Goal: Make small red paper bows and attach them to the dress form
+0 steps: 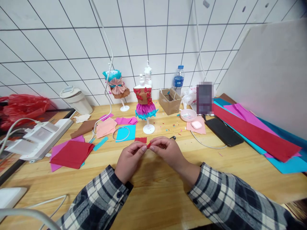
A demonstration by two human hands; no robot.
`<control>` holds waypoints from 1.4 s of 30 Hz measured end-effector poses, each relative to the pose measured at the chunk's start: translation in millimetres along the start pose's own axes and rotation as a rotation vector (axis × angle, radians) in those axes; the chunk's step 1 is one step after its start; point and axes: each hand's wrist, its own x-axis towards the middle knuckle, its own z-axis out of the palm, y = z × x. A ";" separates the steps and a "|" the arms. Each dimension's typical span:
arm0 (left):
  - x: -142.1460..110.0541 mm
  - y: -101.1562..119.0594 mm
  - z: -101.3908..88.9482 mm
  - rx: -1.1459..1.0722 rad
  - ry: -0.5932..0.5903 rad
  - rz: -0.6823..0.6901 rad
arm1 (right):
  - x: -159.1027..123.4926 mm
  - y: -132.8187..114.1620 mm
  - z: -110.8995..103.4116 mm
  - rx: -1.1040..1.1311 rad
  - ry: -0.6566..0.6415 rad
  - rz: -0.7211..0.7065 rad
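Between my fingertips, a small piece of red crepe paper (149,145) is pinched from both sides. My left hand (130,159) is closed on its left end, and my right hand (169,151) is closed on its right end. A dark-tipped tool (173,138) sticks out beyond my right hand; its other part is hidden. Just past my fingers lies a red paper scrap (141,140). Behind it stands a small dress form (143,95) in a brown top with red bows and a magenta skirt edged in blue.
Left are red paper sheets (73,155), a blue sheet (130,131) with a ring on it and a power strip (45,137). A second dressed form (116,83), a cardboard box (169,103) and a bottle (178,80) stand behind. Right lie a black phone (224,131) and long paper strips (259,134).
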 end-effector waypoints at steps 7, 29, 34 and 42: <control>1.1 -0.5 -3.2 0.057 -0.057 0.025 | -0.2 7.7 0.5 0.156 -0.094 0.231; -2.8 10.7 -3.5 0.398 -0.004 0.205 | 0.7 8.5 1.9 0.203 -0.069 0.160; -3.2 10.9 -3.3 0.403 0.002 0.201 | -0.3 5.6 -0.7 0.127 -0.141 0.229; -3.1 8.0 -4.9 0.409 -0.007 0.187 | 1.8 10.0 -2.7 0.000 -0.103 0.087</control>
